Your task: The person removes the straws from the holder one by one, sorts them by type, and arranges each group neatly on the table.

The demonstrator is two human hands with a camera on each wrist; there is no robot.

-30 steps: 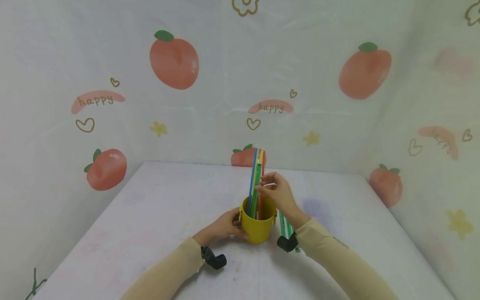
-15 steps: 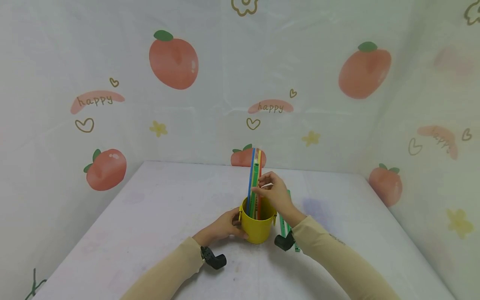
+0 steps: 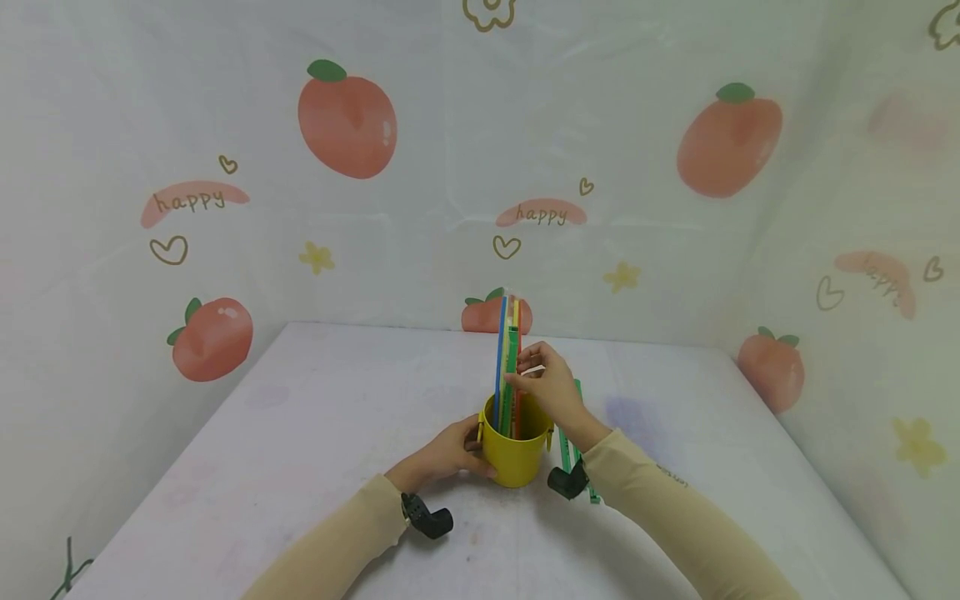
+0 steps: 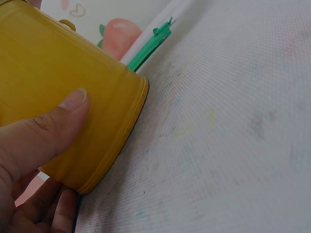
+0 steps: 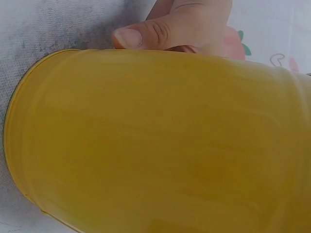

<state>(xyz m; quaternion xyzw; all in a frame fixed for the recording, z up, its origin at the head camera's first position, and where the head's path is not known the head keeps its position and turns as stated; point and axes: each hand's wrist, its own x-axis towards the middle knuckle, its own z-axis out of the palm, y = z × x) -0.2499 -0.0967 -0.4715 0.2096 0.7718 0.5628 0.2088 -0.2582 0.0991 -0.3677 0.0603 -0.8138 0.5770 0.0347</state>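
Note:
A yellow bucket [image 3: 516, 458] with small side handles stands upright on the table. Around its left side my left hand [image 3: 442, 454] curls, thumb in front and fingers behind; the left wrist view shows the thumb pressed on the wall. Several long, thin sticks [image 3: 499, 358] in blue, yellow and red stand in the bucket, along with a green printed strip [image 3: 512, 354]. Above the rim, my right hand [image 3: 553, 387] pinches this bundle from the right, its thumb across the green strip. The bucket hides that grip in the right wrist view.
On the table [image 3: 337, 433], right of the bucket and partly behind the right wrist, lie long green pieces [image 3: 566, 450]. One green piece [image 4: 150, 46] shows beyond the bucket in the left wrist view. A fruit-printed curtain [image 3: 420, 250] encloses the back and sides.
My right hand has moved slightly left, bringing the leaning sticks closer together and more upright. My left hand and the bucket have stayed put.

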